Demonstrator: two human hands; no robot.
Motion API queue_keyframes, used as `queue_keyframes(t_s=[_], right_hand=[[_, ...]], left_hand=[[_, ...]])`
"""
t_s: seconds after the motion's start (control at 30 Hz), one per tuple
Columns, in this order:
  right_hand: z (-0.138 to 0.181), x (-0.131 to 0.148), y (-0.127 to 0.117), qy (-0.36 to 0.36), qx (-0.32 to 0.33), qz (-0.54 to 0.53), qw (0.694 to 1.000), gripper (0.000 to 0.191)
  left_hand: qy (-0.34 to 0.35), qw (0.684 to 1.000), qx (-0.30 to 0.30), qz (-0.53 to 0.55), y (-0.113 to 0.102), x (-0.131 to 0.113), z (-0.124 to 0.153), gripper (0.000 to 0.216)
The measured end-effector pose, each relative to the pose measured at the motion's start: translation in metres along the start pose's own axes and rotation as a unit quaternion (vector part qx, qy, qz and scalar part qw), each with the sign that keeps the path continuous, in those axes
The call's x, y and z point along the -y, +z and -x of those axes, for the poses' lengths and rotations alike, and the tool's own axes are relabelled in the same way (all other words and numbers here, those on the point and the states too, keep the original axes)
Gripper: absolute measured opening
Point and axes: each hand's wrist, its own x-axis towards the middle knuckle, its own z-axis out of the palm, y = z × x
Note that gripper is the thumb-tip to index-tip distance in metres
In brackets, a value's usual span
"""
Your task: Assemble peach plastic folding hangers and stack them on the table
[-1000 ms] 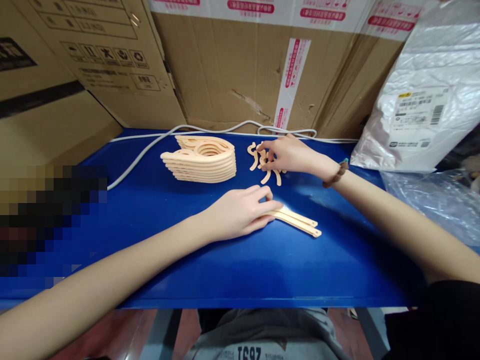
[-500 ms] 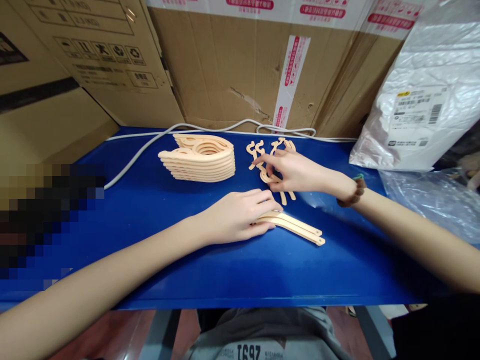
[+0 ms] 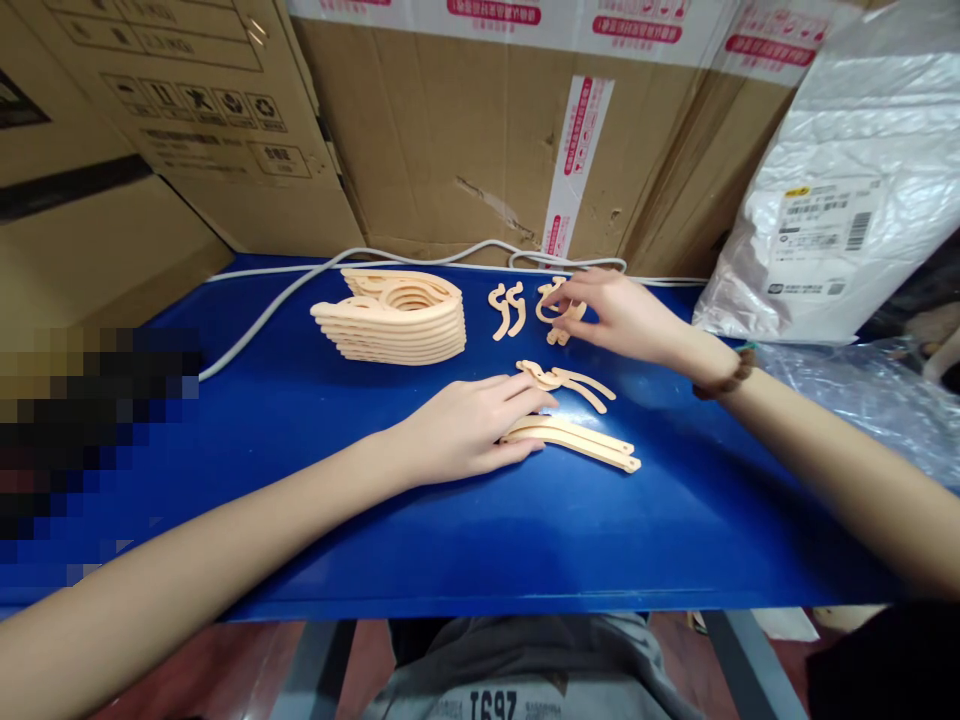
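Observation:
My left hand (image 3: pixel 499 430) lies low over the blue table, its thumb and fingers closed around the near ends of two slim, curved cream plastic hanger arms (image 3: pixel 585 440). Just beyond its fingertips lie thinner forked cream pieces (image 3: pixel 581 383), close to the index finger. My right hand (image 3: pixel 600 310) is farther back, fingers bent and apart over a small group of cream curved pieces (image 3: pixel 556 336), partly hidden by the fingers. To the left of them, two small S-shaped hooks (image 3: pixel 508 312) rest side by side. A stack of folded cream hangers (image 3: pixel 397 335) stands at the left.
A white cable (image 3: pixel 285 320) runs along the back of the blue table (image 3: pixel 450 550). Cardboard boxes (image 3: pixel 450 130) rise behind it. At the right stand a white plastic mailer (image 3: pixel 817 220) and clear plastic wrap (image 3: pixel 840 400).
My right hand has moved back from the forked pieces to the group behind. The forked pieces now lie on the table by my left fingertips. My left hand has stayed put.

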Motion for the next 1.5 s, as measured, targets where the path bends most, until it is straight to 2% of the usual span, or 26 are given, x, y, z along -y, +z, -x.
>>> queue_keyframes(t_s=[0.1, 0.23, 0.4, 0.5, 0.6, 0.67, 0.7, 0.77, 0.83, 0.87, 0.97, 1.07, 1.23, 1.37, 1.5], right_hand=[[-0.020, -0.016, 0.003, 0.004, 0.004, 0.114, 0.993, 0.029], [-0.043, -0.026, 0.016, -0.038, 0.027, 0.181, 0.982, 0.032], [-0.059, -0.020, 0.017, -0.059, 0.063, 0.185, 0.979, 0.034], [-0.060, -0.017, 0.004, -0.039, 0.040, 0.181, 0.982, 0.032], [-0.047, -0.011, -0.008, 0.036, -0.050, 0.078, 0.995, 0.026], [-0.028, -0.001, -0.009, 0.090, -0.085, -0.086, 0.989, 0.024], [-0.016, 0.006, -0.007, 0.103, -0.074, -0.186, 0.974, 0.025], [0.009, 0.022, 0.000, 0.124, -0.039, -0.375, 0.918, 0.026], [0.032, 0.038, 0.007, 0.181, -0.013, -0.497, 0.848, 0.027], [0.041, 0.044, 0.010, 0.209, 0.011, -0.524, 0.825, 0.027], [0.053, 0.053, 0.014, 0.241, 0.020, -0.547, 0.802, 0.027], [0.050, 0.048, 0.015, 0.231, -0.013, -0.537, 0.811, 0.025], [0.046, 0.040, 0.014, 0.214, -0.048, -0.514, 0.829, 0.024], [0.058, 0.047, 0.013, 0.204, -0.027, -0.526, 0.825, 0.023], [0.067, 0.053, 0.020, 0.202, -0.006, -0.513, 0.834, 0.023]], left_hand=[[-0.003, 1.000, -0.006, -0.004, 0.000, 0.000, -0.001, 0.034], [-0.015, 1.000, -0.005, -0.001, -0.001, 0.000, -0.003, 0.023], [-0.019, 1.000, -0.002, 0.011, -0.001, -0.001, -0.004, 0.018], [-0.015, 1.000, -0.001, 0.023, -0.001, 0.000, -0.004, 0.018], [-0.008, 1.000, 0.007, 0.016, -0.003, 0.001, -0.003, 0.017], [-0.002, 1.000, 0.018, 0.006, -0.004, 0.001, -0.004, 0.016], [0.000, 1.000, 0.025, 0.001, -0.005, 0.000, -0.005, 0.016], [0.000, 0.999, 0.037, -0.008, -0.007, -0.001, -0.007, 0.015], [-0.003, 0.999, 0.048, -0.019, -0.008, -0.003, -0.009, 0.017], [-0.009, 0.998, 0.053, -0.028, -0.008, -0.004, -0.010, 0.019], [-0.046, 0.995, 0.058, -0.065, -0.008, -0.006, -0.011, 0.030], [-0.075, 0.992, 0.067, -0.083, -0.009, -0.006, -0.011, 0.041], [-0.072, 0.992, 0.065, -0.078, -0.008, -0.006, -0.010, 0.041], [-0.084, 0.993, 0.043, -0.070, -0.004, -0.005, -0.007, 0.046], [-0.077, 0.995, 0.033, -0.059, -0.003, -0.003, -0.003, 0.052]])
